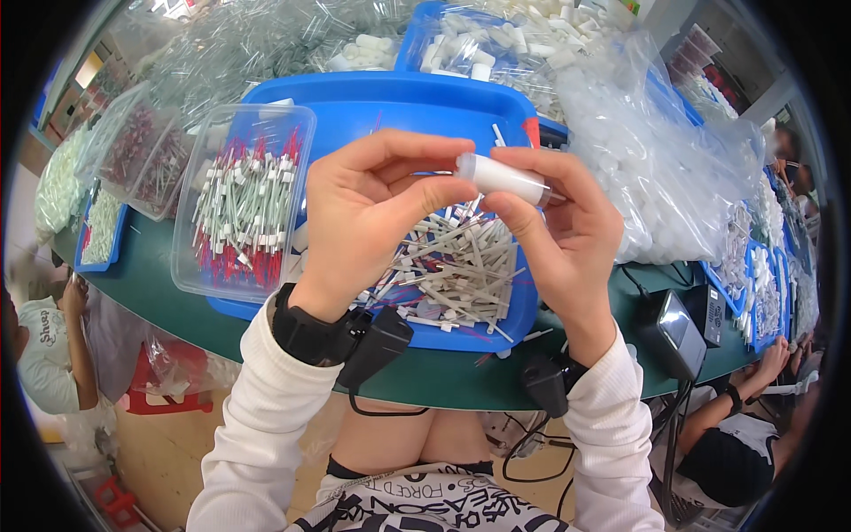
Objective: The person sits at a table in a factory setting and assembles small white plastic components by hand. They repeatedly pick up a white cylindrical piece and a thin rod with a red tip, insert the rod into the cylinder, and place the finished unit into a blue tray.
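A green table (151, 264) spans the scene above a tan floor (182, 450). On the near left stands what looks like a red stool (164, 404). Bright light (89, 68) shows far left, a pale post (769, 99) far right.

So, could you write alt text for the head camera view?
A person's left hand and right hand hold a white cylinder with a clear end over a blue tray of thin pale pieces. A clear tub of red, white and grey pieces stands to the left.
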`<state>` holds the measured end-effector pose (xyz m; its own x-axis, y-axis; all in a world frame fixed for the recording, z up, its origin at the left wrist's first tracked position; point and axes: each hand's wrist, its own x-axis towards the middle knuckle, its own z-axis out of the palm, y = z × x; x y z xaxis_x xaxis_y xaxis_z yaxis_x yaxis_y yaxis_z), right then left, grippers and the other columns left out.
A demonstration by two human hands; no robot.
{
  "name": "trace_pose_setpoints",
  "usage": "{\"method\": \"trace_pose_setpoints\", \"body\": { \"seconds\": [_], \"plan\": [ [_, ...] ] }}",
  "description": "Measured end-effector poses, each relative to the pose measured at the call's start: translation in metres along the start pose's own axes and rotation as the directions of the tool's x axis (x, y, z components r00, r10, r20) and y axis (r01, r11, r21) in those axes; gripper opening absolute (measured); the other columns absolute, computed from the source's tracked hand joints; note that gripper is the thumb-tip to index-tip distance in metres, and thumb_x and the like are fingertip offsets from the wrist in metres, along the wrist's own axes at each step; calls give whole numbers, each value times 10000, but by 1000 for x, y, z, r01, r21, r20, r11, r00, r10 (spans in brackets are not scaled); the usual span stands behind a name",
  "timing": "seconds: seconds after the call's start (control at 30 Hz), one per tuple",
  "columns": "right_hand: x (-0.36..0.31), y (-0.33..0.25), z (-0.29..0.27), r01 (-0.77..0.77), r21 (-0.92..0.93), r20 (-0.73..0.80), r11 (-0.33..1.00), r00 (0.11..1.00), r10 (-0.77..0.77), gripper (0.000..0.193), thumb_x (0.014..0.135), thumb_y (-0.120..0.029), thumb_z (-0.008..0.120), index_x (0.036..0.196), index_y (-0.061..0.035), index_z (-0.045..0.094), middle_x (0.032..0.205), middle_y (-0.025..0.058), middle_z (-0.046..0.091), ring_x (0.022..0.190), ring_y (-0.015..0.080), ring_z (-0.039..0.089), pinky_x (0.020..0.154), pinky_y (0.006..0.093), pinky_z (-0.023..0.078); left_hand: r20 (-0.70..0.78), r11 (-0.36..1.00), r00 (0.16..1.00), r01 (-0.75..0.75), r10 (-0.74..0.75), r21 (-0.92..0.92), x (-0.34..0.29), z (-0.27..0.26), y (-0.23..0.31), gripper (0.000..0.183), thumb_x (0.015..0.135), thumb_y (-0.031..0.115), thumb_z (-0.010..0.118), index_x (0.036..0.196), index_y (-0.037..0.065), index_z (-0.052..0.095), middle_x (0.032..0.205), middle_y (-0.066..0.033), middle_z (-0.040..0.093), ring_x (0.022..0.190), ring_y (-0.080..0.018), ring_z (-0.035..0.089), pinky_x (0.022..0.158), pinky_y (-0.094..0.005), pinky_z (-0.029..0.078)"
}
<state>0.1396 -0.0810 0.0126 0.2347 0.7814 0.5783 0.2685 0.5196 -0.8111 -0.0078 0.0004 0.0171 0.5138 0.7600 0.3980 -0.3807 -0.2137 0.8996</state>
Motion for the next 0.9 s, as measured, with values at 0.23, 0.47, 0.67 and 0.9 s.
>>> {"method": "trace_pose_setpoints", "body": {
  "seconds": [0.23, 0.47, 0.67, 0.9],
  "plan": [
    [0, 2, 1, 48, -39, -15, 998, 999, -49, 242, 792, -5, 632, 1020, 43, 564, 886, 106, 640, 803, 157, 621, 717, 241, 488, 48, 997, 997, -62, 60, 36, -2, 0, -5, 298, 737, -66, 653, 1029, -40, 597, 983, -168, 627, 884, -177, 615, 774, -282, 511],
    [-5, -3, 16, -382, 476, 175, 792, 924, 340, 327, 947, -256, 416, 1064, 37, 499, 875, 116, 604, 716, 158, 611, 573, 257, 483, 35, 964, 999, 41, -33, -263, 1, 7, -2, 554, 736, -53, 662, 1237, -7, 429, 1016, -173, 610, 902, -197, 611, 790, -293, 498],
    [-10, 0, 19, -398, 504, 77, 766, 905, 419, 340, 955, -291, 362, 972, 24, 489, 839, 144, 601, 690, 176, 602, 595, 278, 485, -107, 977, 994, -16, -7, -211, 2, 0, -6, 364, 738, -54, 663, 1077, -31, 529, 963, -162, 619, 890, -195, 615, 781, -282, 500],
    [-17, 5, 23, -306, 427, 17, 851, 944, 331, 159, 868, -56, 510, 1000, 32, 500, 857, 152, 626, 735, 167, 610, 706, 290, 475, -153, 987, 986, -84, 63, -135, -1, 1, -1, 257, 743, -48, 666, 979, -56, 565, 952, -161, 626, 885, -191, 620, 787, -283, 503]
  ]
}}
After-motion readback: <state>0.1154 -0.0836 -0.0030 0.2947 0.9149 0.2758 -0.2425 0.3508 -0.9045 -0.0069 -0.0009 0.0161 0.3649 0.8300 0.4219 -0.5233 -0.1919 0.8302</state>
